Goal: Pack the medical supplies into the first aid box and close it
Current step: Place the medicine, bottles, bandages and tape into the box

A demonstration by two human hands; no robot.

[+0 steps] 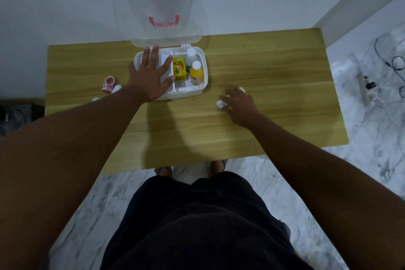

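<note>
The white first aid box (pixel 197 92) stands open at the back of the wooden table, its clear lid (pixel 122 17) with a red cross and red handle tilted up against the wall. Inside are a yellow carton (pixel 179 68), a clear bottle (pixel 191 55) and an orange bottle (pixel 195 72). My left hand (pixel 149 74) lies flat, fingers spread, over the box's left compartment. My right hand (pixel 238 105) rests on the table right of the box, fingers curled over a small white item (pixel 221 104). A red and white pack (pixel 109 84) lies left of the box.
The wooden table (pixel 274 94) stands against a white wall. A white roll (pixel 117 89) peeks out beside my left forearm. On the marble floor at the right lie a power strip (pixel 366 90) and black cables (pixel 394 61).
</note>
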